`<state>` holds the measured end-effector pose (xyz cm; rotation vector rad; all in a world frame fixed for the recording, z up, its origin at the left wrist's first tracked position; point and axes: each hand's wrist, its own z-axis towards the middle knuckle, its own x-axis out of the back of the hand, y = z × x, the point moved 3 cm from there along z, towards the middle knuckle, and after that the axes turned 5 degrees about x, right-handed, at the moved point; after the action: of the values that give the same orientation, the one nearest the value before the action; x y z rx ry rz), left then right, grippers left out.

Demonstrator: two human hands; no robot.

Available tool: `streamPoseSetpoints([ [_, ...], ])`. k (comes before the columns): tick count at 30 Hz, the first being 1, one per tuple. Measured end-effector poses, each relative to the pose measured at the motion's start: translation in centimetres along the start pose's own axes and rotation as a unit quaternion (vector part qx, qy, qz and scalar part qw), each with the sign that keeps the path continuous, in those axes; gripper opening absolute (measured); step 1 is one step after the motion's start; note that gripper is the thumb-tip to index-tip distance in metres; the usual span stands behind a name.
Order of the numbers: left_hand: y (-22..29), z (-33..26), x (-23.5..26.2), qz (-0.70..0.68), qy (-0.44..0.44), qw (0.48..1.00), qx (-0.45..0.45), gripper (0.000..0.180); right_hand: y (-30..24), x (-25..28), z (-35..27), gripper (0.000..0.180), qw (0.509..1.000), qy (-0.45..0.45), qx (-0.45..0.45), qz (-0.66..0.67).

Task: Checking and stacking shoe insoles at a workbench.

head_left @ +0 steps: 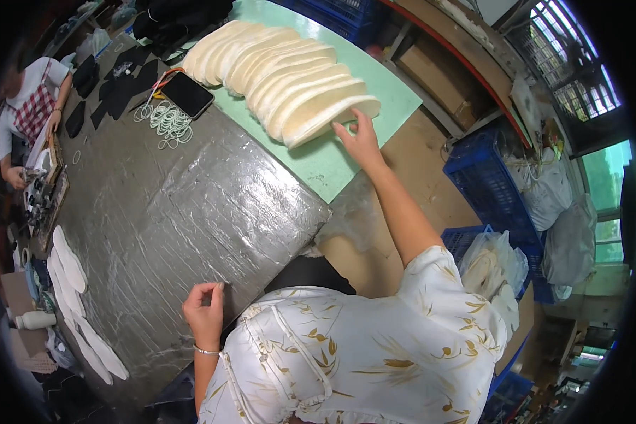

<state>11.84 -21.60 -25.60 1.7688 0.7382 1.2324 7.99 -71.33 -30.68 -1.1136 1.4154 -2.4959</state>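
The right hand [361, 143] touches the end cream pad [316, 126], grip unclear; seemingly separating 1, which needs a careful pinch. The left hand [203, 311] curls above the table [191, 226], contents unclear.

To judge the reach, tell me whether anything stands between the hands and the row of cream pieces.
Nothing visible does: the right hand is at the near end of the row of cream pieces; between the left hand and the row, only the grey tabletop and green board show.
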Motion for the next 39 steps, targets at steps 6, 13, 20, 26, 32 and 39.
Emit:
streamPoseSetpoints([
  [6,0.6,-0.6,-0.2,0.040,-0.004,0.999,-0.028,0.005,1.4,-1.8,5.3,0.080,1.000,-0.019,0.001,-0.005],
  [13,0.1,-0.9,-0.5,-0.006,0.015,1.000,-0.021,0.006,-5.6,-1.0,1.4,0.047,0.984,-0.026,0.175,0.015],
  [20,0.3,-0.2,-0.6,0.006,0.002,0.999,-0.042,0.008,-9.2,-2.3,5.3,0.033,0.904,-0.289,0.310,-0.066],
  [26,1.3,-0.2,-1.0,0.016,0.004,0.998,-0.052,0.007,-9.2,-2.3,7.1,0.036,0.883,-0.382,0.266,-0.068],
  [32,0.6,0.3,-1.0,0.021,0.013,0.997,-0.071,0.006,-8.4,-0.9,7.0,0.047,0.914,-0.343,0.204,-0.076],
  [39,-0.3,-0.1,0.1,0.010,0.058,0.998,-0.018,0.004,-8.9,-1.9,5.2,0.046,0.955,-0.242,0.173,0.005],
])
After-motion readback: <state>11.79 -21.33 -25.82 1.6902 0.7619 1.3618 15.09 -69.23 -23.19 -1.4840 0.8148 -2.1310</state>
